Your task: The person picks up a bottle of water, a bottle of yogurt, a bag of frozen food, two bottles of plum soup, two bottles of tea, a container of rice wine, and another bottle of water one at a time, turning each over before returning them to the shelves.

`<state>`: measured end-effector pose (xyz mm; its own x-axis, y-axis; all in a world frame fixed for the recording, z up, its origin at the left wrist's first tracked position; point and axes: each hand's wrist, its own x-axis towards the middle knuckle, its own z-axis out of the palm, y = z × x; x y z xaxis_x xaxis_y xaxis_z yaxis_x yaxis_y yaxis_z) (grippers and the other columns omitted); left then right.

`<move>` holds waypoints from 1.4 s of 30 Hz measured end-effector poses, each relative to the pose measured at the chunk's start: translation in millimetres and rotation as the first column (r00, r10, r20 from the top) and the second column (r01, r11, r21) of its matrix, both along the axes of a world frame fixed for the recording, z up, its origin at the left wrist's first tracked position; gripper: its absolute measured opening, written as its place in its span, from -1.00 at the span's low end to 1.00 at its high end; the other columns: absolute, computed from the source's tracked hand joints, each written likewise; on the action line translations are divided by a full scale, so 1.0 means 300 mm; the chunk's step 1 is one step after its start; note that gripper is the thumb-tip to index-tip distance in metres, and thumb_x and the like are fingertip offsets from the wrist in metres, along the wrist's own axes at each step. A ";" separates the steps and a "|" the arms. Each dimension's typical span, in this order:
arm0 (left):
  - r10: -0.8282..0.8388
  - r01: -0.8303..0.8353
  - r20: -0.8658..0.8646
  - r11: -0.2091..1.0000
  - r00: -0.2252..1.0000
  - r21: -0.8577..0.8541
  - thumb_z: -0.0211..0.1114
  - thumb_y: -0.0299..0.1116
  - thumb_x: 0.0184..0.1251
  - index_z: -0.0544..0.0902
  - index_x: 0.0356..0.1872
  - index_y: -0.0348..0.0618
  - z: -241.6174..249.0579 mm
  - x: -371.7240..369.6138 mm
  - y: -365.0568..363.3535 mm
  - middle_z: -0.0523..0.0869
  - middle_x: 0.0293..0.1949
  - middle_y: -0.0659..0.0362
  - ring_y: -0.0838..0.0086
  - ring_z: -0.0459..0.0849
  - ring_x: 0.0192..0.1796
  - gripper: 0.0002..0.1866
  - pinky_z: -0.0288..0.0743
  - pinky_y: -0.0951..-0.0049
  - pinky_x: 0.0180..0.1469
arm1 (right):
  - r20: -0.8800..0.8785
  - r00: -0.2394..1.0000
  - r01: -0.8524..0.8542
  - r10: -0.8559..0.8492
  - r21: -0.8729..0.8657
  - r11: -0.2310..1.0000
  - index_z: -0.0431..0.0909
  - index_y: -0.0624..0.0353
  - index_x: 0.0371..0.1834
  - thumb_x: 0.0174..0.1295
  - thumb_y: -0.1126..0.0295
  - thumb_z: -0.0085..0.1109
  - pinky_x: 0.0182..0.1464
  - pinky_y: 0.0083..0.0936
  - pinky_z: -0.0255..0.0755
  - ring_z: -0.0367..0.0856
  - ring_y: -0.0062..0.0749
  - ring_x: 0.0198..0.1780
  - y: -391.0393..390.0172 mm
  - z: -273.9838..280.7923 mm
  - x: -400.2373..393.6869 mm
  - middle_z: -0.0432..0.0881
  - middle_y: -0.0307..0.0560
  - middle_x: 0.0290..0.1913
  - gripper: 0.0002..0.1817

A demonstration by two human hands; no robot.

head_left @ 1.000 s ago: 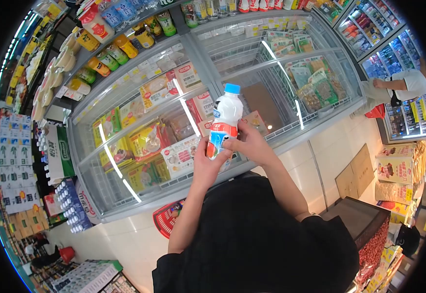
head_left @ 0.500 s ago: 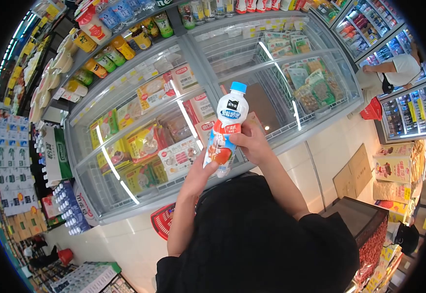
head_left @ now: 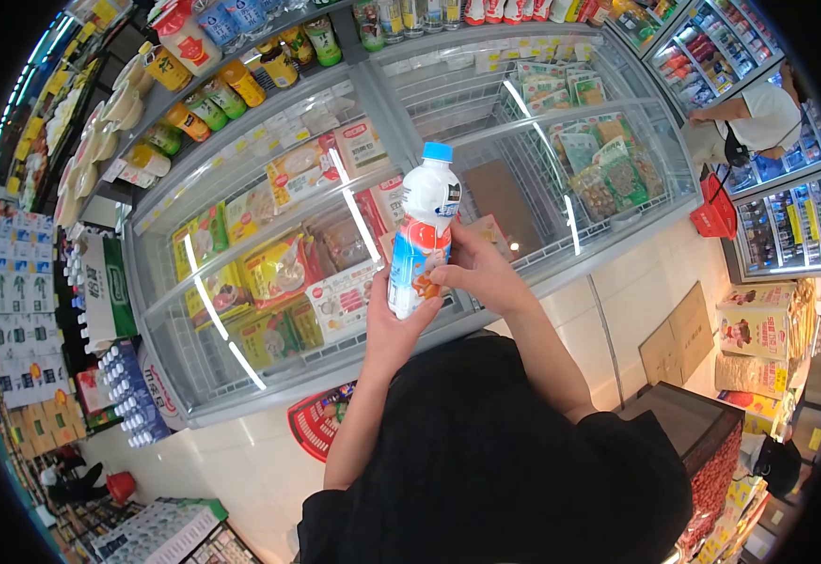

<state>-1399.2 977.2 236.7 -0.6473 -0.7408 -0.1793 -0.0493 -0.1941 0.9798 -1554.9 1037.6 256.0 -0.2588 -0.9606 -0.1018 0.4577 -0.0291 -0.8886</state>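
Note:
A plastic drink bottle [head_left: 420, 230] with a blue cap and a white, red and blue label is held between both hands, tilted slightly, cap end away from me. My left hand [head_left: 396, 320] grips it around the lower end, thumb along the side near the base. On the other side, my right hand [head_left: 478, 271] is closed on the middle of the bottle, thumb over the label. Beneath the bottle lies a chest freezer [head_left: 349, 221] with glass lids, packed with boxed and bagged frozen food.
A shelf of bottled drinks [head_left: 232, 89] runs above the freezer's far side. A red shopping basket [head_left: 315, 428] is on the floor by my left arm. At right are a person [head_left: 758, 122] with a red basket [head_left: 714, 209], and a flat cardboard piece [head_left: 678, 334].
The bottle has turned about its length, so its front label now faces right, and it has moved slightly up and left. The person at right has shifted, with more of the red basket showing.

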 end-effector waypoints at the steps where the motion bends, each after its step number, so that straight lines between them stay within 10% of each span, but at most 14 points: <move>1: 0.034 -0.031 0.042 0.997 0.999 -0.070 0.47 -0.35 -0.03 0.34 0.11 -0.33 -0.010 -0.003 -0.001 0.59 -0.11 0.06 0.44 0.57 -0.05 -0.33 0.43 0.43 0.01 | -0.020 1.000 -0.001 0.001 0.016 1.000 0.30 0.27 0.18 0.03 0.41 0.34 0.10 -0.48 0.37 0.49 -0.47 0.03 -0.005 -0.012 0.002 0.51 -0.14 0.00 -0.38; 8: 0.184 -0.030 0.270 0.871 0.945 -0.490 0.53 -0.35 -0.14 0.33 0.07 -0.31 0.021 -0.011 0.007 0.55 -0.11 0.05 0.42 0.55 -0.08 -0.28 0.45 0.41 -0.01 | -0.036 0.998 0.053 -0.049 0.132 0.990 0.26 0.30 0.19 0.02 0.43 0.35 0.08 -0.46 0.40 0.50 -0.45 0.02 -0.031 -0.023 0.024 0.50 -0.10 0.00 -0.34; 19: -0.179 0.195 -0.082 0.931 0.981 0.307 0.39 -0.40 0.02 0.32 0.17 -0.28 -0.054 0.051 -0.048 0.55 -0.02 0.14 0.47 0.52 0.02 -0.35 0.43 0.42 0.05 | 0.066 0.998 0.020 -0.024 0.066 0.998 0.28 0.31 0.19 0.00 0.48 0.35 0.11 -0.41 0.38 0.49 -0.41 0.06 -0.034 -0.026 -0.006 0.50 -0.09 0.03 -0.34; 25: -0.162 0.199 -0.141 0.930 0.977 0.309 0.40 -0.17 -0.01 0.32 0.14 -0.27 -0.084 0.056 -0.055 0.62 -0.12 0.07 0.36 0.65 -0.11 -0.30 0.49 0.35 0.01 | 0.107 0.992 -0.076 0.066 0.095 0.993 0.27 0.29 0.21 -0.01 0.47 0.34 0.14 -0.40 0.35 0.47 -0.39 0.09 -0.039 -0.002 -0.020 0.49 -0.07 0.05 -0.33; 32: -0.162 0.186 -0.121 0.956 0.979 0.227 0.35 -0.39 0.06 0.28 0.23 -0.30 -0.075 0.057 -0.054 0.55 -0.01 0.15 0.52 0.51 0.05 -0.32 0.36 0.45 0.11 | 0.063 0.988 -0.146 0.141 0.089 0.985 0.25 0.30 0.24 0.00 0.45 0.33 0.23 -0.38 0.26 0.41 -0.36 0.16 -0.060 -0.007 -0.042 0.46 -0.06 0.11 -0.31; 42: -0.138 0.395 -0.485 0.783 0.864 0.481 0.21 0.31 -0.03 0.37 0.07 -0.30 -0.101 0.060 -0.100 0.55 -0.41 0.13 0.54 0.42 -0.56 -0.14 0.31 0.54 -0.42 | -0.020 0.996 -0.087 0.087 -0.034 0.996 0.23 0.33 0.27 0.22 0.24 0.15 0.14 -0.41 0.34 0.45 -0.41 0.10 -0.122 -0.066 -0.117 0.48 -0.11 0.02 -0.38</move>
<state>-1381.1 947.1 206.5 -0.9078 -0.3819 -0.1735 0.1876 -0.7395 0.6465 -1589.9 1001.1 236.3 -0.1756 -0.9824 -0.0636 0.4436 -0.0213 -0.8960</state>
